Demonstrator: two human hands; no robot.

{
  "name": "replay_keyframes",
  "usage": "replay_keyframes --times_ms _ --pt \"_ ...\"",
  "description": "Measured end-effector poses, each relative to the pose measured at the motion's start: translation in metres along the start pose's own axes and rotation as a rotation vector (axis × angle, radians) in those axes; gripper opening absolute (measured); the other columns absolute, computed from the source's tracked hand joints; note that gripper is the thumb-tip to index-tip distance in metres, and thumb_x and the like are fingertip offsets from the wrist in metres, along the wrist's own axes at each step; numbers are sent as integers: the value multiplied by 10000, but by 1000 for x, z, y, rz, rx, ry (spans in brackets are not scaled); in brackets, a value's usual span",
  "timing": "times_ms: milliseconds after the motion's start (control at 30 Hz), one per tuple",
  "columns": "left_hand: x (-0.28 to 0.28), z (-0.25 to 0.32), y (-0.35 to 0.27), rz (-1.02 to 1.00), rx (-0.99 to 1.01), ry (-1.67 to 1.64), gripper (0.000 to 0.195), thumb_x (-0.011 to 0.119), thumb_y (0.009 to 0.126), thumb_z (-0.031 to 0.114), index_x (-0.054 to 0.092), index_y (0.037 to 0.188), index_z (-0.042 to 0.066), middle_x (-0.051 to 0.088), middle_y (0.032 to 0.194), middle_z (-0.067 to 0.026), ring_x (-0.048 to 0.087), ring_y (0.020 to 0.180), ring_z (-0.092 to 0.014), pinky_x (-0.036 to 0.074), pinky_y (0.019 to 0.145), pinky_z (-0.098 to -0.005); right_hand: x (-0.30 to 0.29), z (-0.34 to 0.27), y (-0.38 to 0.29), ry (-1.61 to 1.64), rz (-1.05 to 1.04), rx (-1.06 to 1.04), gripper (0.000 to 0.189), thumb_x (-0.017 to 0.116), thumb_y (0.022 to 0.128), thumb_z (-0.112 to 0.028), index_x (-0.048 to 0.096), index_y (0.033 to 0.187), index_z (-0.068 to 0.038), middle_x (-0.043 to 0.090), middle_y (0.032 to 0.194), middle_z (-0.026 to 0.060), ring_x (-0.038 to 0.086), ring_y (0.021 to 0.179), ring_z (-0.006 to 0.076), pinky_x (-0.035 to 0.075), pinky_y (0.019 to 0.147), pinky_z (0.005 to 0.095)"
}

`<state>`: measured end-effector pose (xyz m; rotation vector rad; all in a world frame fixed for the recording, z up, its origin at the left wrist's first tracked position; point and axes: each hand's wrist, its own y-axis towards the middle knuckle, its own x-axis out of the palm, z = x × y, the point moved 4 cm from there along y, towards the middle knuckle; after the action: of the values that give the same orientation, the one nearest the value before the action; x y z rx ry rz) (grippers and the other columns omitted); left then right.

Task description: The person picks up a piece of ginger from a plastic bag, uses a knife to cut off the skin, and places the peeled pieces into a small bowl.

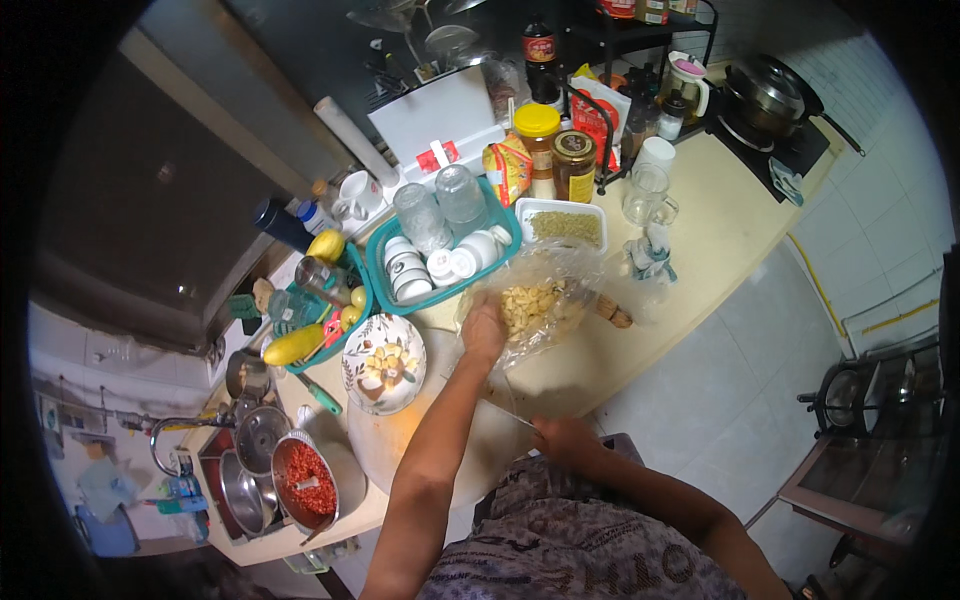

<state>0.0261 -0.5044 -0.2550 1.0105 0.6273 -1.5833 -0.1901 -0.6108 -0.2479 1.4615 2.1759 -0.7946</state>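
Note:
My left hand [484, 326] is at the left edge of an open clear plastic bag [577, 322] of peeled garlic cloves [529, 306]; whether its fingers grip the bag or cloves is hidden. My right hand [562, 441] is closed on the handle end of a knife, close to my body. The knife's thin blade [510, 414] points left over a round whitish cutting board [375, 442]. A patterned bowl [375, 397] with several pale yellow pieces, apparently garlic cloves, stands at the board's far left edge. A metal pot [349, 469] of chopped red chili [309, 472] is left of the board.
Beyond the bag are a teal basket [390, 301] of jars and cups and a white tray [525, 214] of green bits. A green-handled tool [324, 396] lies near the bowl. Metal basins [244, 499] fill the sink at left. A stove [806, 154] with a pot is at far right.

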Motion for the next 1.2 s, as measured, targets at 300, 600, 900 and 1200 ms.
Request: replay_keyframes --times_ms 300,600,900,1200 --pt "-33 12 -8 200 131 -64 221 600 779 -24 646 985 43 617 970 -175 612 883 -386 497 778 -437 -9 -1 1 98 -22 25 280 536 913 -306 553 971 -32 622 806 246 611 774 457 475 694 541" --pt "-49 -58 -169 429 -393 -546 122 621 763 -99 665 854 -31 598 779 -118 583 661 -176 462 617 -264 -20 -1 2 185 21 43 273 532 894 -275 541 918 -3 604 784 267 592 757 466 456 675 520" --pt "1 -71 -186 500 -385 -525 57 632 725 -54 643 730 2 586 732 -136 602 601 -260 479 564 -339 -35 -34 -10 -11 -77 20 243 513 897 -270 519 900 -27 588 723 250 587 727 461 448 662 544" --pt "-6 -61 -184 473 -392 -410 47 615 727 -38 630 732 6 581 764 -155 603 613 -311 486 568 -375 -44 -39 -14 35 -193 179 280 481 901 -281 531 936 -8 621 848 273 597 857 467 436 775 567"
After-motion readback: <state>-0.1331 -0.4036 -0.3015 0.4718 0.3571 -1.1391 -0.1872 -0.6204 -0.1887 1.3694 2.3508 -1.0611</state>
